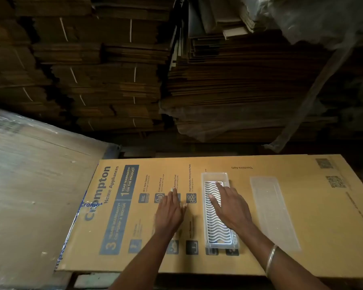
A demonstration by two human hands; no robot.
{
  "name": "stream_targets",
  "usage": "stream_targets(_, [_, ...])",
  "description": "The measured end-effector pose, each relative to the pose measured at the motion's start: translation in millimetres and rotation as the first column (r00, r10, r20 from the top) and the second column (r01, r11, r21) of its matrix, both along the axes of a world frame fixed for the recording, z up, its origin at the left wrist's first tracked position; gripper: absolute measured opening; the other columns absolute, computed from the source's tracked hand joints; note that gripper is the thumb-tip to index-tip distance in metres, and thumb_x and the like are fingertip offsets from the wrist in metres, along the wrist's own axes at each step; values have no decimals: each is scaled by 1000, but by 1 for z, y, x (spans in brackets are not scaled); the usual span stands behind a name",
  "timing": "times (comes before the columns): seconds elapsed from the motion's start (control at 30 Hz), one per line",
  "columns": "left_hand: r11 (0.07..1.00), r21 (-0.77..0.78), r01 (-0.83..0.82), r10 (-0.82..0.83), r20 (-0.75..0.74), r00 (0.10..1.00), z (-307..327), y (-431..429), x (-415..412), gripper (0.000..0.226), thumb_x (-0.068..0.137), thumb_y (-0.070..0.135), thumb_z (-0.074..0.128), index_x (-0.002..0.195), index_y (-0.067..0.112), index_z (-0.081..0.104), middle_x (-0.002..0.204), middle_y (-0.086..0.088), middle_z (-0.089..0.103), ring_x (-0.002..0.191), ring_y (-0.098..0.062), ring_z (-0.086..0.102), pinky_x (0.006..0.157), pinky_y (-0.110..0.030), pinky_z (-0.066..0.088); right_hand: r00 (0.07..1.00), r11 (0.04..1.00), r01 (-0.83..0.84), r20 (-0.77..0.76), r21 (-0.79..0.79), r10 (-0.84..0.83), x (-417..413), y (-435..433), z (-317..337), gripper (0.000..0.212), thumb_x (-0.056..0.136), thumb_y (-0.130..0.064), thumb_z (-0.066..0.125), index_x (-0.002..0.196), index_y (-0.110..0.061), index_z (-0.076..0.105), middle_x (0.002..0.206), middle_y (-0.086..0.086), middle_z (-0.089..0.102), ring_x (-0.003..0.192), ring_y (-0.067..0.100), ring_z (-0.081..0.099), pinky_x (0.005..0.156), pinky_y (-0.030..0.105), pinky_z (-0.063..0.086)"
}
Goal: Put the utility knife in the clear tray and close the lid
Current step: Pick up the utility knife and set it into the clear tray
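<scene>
The fingers [215, 200] of the right hand [232, 208] are seen spread and released, resting on the white wavy-ribbed insert [215, 225] inside the long clear plastic tray [215, 176]; nothing is grasped. The left hand [170, 212] lies flat, fingers extended, on the printed brown cardboard sheet [281, 164] just left of the tray. Whether something slim is pinned beneath it cannot be told; the utility knife is not identified. The clear rectangular lid [272, 208] lies detached right of the tray, towards the sheet's right edge.

It is judged that the knife should be laid lengthwise on the insert, blade retracted, before the lid is squared over the rim and pressed evenly. The sheet is flat and unobstructed. Dim stacks of flattened cartons [105, 80] fill the background.
</scene>
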State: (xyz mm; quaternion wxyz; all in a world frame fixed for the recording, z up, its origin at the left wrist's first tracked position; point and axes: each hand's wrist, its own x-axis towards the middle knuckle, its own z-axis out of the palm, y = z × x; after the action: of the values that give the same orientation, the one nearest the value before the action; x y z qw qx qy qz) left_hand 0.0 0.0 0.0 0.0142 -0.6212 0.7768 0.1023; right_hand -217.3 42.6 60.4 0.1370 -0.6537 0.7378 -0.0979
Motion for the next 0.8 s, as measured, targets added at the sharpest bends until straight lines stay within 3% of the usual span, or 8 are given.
stream_targets(0.13, [996, 47, -74, 70, 75, 995, -10, -8, 1, 49, 108, 27, 32, 150, 0, 36, 143, -17, 50, 136, -34, 47, 102, -39, 48, 999, 1000, 18, 27, -13, -18, 0, 5, -5, 88, 90, -73, 1, 128, -20, 60, 124, 1, 68, 117, 24, 58, 95, 39, 50])
stream_targets(0.2, [990, 102, -94, 80, 141, 987, -14, -11, 0, 38, 107, 16, 34, 139, 2, 46, 135, -16, 54, 126, -30, 54, 95, -37, 52, 1000, 1000, 12, 21, -4, -12, -1, 6, -7, 80, 93, -71, 8, 119, -21, 65, 116, 0, 71, 112, 23, 61, 91, 38, 50])
stream_targets(0.27, [986, 135, -102, 77, 182, 980, -19, -14, 1, 35, 107, 15, 33, 135, 4, 50, 132, -15, 56, 119, -28, 59, 90, -36, 53, 999, 999, 28, 30, 17, -28, -3, 8, -9, 63, 99, -64, 22, 114, -22, 68, 111, -2, 72, 110, 20, 62, 86, 36, 50])
stream_targets(0.37, [978, 167, -127, 97, 177, 979, -27, -19, -1, 33, 107, 18, 34, 131, 7, 54, 130, -12, 59, 115, -26, 64, 88, -36, 54, 998, 999, 53, 13, -6, -53, -6, 10, -12, 61, 99, -63, 21, 104, -25, 69, 101, -5, 73, 100, 17, 62, 75, 34, 49])
stream_targets(0.57, [932, 229, -282, 276, 58, 959, -35, -28, -5, 27, 106, 19, 40, 119, 9, 61, 117, -7, 69, 104, -26, 72, 82, -37, 57, 994, 995, 104, 19, -3, -104, -18, 19, -17, 69, 96, -66, 11, 98, -26, 68, 92, -7, 70, 90, 14, 61, 71, 33, 48])
stream_targets(0.8, [891, 248, -380, 410, -82, 908, -41, -28, -8, 25, 105, 13, 39, 118, 7, 58, 115, -11, 70, 105, -30, 72, 84, -40, 57, 991, 991, 133, 16, -29, -133, -30, 22, -20, 61, 100, -62, 20, 101, -26, 69, 93, -7, 72, 88, 12, 60, 67, 31, 44])
